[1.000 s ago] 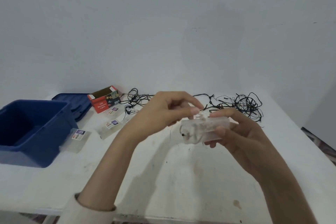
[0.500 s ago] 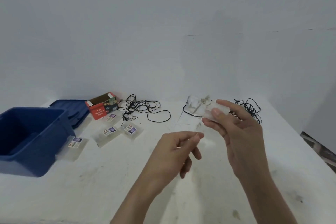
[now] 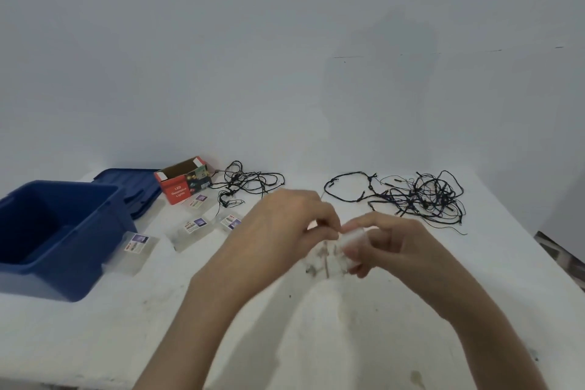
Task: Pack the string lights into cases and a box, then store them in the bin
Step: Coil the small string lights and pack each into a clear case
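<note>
My right hand (image 3: 389, 244) grips a small clear plastic case (image 3: 351, 242) above the middle of the white table (image 3: 95, 342). A thin string of small lights (image 3: 323, 258) hangs out of the case, blurred. My left hand (image 3: 285, 225) pinches that string at the case's opening. A blue bin (image 3: 60, 241) stands open at the left. Several clear labelled cases (image 3: 194, 229) lie between the bin and my hands. A red cardboard box (image 3: 183, 180) lies open on its side at the back.
A blue lid (image 3: 133, 187) lies behind the bin. Black string lights lie tangled at the back right (image 3: 421, 196) and next to the red box (image 3: 243, 184). The table's right edge runs close to the tangle.
My left hand rose from the table back to the case and now pinches the string at its opening. My right hand moved the case nearer to me and lower.
</note>
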`<state>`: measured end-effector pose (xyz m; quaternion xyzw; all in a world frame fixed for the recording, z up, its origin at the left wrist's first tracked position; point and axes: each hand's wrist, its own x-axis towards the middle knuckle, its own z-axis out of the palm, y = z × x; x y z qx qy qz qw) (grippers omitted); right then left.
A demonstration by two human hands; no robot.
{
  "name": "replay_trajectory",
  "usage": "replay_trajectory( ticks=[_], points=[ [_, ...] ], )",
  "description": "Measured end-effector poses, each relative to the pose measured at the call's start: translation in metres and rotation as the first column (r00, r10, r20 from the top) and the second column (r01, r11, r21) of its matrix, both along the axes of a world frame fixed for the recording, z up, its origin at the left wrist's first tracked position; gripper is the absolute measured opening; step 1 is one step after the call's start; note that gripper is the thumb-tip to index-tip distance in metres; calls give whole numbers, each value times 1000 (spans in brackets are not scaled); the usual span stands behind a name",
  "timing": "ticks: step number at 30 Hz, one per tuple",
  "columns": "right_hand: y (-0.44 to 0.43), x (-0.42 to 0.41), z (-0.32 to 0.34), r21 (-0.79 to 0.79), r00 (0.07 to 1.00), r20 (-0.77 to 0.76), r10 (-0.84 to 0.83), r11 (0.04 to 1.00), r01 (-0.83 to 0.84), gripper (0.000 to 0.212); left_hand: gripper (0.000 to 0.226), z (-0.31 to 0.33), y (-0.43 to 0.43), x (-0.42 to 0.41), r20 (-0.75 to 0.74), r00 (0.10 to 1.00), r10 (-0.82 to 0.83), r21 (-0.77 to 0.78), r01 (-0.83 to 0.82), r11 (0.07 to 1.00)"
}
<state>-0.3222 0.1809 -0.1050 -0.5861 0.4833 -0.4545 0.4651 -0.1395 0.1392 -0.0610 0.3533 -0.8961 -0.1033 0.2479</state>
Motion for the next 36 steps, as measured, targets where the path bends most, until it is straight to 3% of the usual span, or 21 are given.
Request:
replay_trajectory(
  ticks=[2,4,7,11,14,16,19,22,24,26,29,31,34,36],
  points=[
    [1,-7,-1,44,985,107,136,989,-141,18,2,-5,-9,3,-199,980,16,260,37,965],
    [0,-12,-3,62,940,256,225,967,-249,34,6,-13,-16,4,-388,918,81,476,124,870],
    [-2,-10,-6,45,834,505,224,957,-285,41,19,-31,-16,4,-506,848,157,597,213,774],
    [-8,3,-3,61,730,683,7,996,-67,54,16,-52,-1,-3,-536,804,255,715,273,644],
    [-13,7,1,112,697,697,-167,986,125,39,19,-57,7,-8,-519,779,353,769,245,590],
    [-16,11,-1,128,701,668,-250,967,222,29,22,-58,11,-9,-488,790,370,768,187,612],
    [-18,17,-6,107,701,618,-356,922,373,16,28,-58,17,-11,-352,863,361,707,-7,707],
    [-19,22,-10,21,739,489,-464,853,522,15,33,-50,21,-14,-56,955,293,464,-235,854],
    [-20,25,-15,-80,766,353,-538,798,597,16,33,-38,25,-12,202,938,283,243,-328,913],
    [-21,27,-18,-198,787,193,-586,762,616,19,30,-26,29,-10,307,918,253,123,-302,945],
    [-19,26,-21,-282,834,-96,-544,818,501,19,14,-14,26,-2,211,966,149,-96,-132,987],
    [-15,24,-21,-253,880,-200,-430,891,378,17,9,-11,16,5,149,984,102,-253,-62,965],
    [-10,19,-17,-140,966,-153,-208,972,187,14,23,-7,-2,12,52,995,79,-260,-63,963],
    [-7,16,-14,-66,997,-44,-65,996,62,12,24,-8,-14,16,-18,995,95,-136,-97,986]
  ],
)
